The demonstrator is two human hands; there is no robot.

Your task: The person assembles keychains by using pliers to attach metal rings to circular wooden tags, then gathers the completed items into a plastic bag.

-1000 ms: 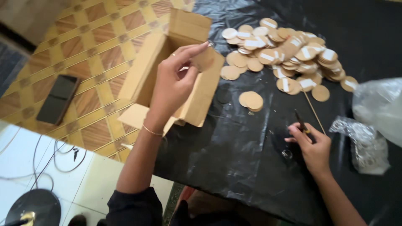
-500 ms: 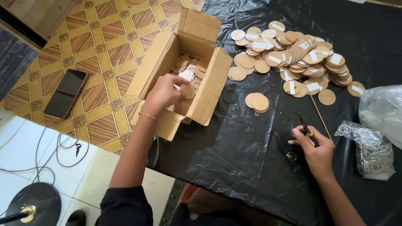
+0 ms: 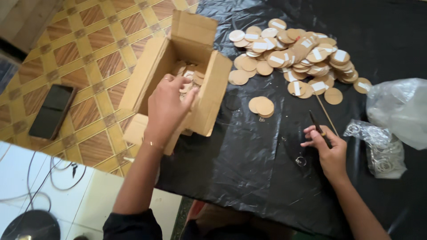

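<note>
Resting on the black plastic sheet (image 3: pixel 249 178), right hand (image 3: pixel 328 149) fingers curled around a dark thin tool (image 3: pixel 316 126); left hand (image 3: pixel 168 106) loosely open, reaching into the cardboard box (image 3: pixel 213 95) — wooden discs inside; farther off, a disc pile (image 3: pixel 298 53), phone (image 3: pixel 52 111) on tiled floor.

Left hand down into the box

The left hand (image 3: pixel 168 106), raised a second ago with a disc pinched above the cardboard box (image 3: pixel 178 75) at ten o'clock, now reaches inside it, fingers lowered among the discs.
</note>
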